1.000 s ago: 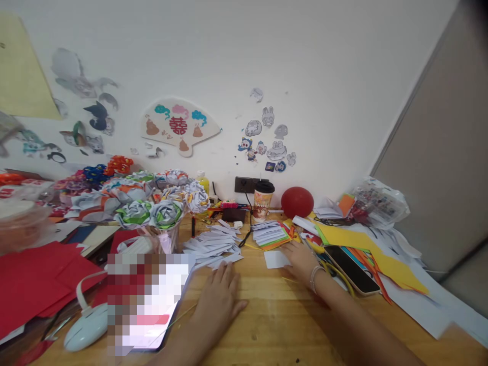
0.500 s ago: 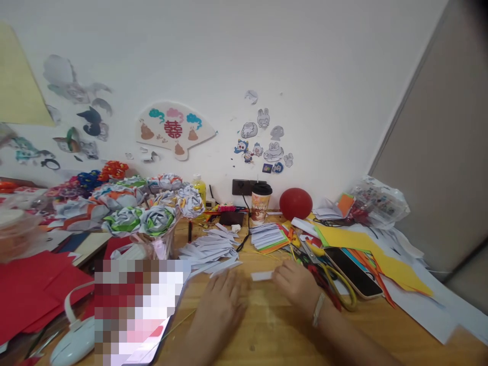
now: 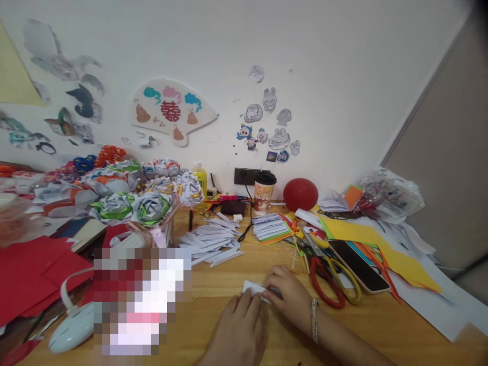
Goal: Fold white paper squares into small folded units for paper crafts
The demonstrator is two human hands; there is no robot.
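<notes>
- White paper [image 3: 249, 286]: on worktop [image 3: 208, 284], 6 o'clock from cup [image 3: 264, 198].
- Left hand [image 3: 241, 326]: fingers extended onto paper; grip cannot be told.
- Right hand [image 3: 287, 292]: half-curled, thumb and fingers pinching paper's 3 o'clock end.
- White strips [image 3: 213, 240]: 11 o'clock from paper.

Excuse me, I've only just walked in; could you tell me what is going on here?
A person is working with both hands on a small white paper at the table. The left hand has its fingers on the paper, and the right hand is at its right end. Beyond them lies a loose pile of white strips. Red-handled scissors lie to the right, with a dark phone beside them, and paper flowers stand bunched on the left.
</notes>
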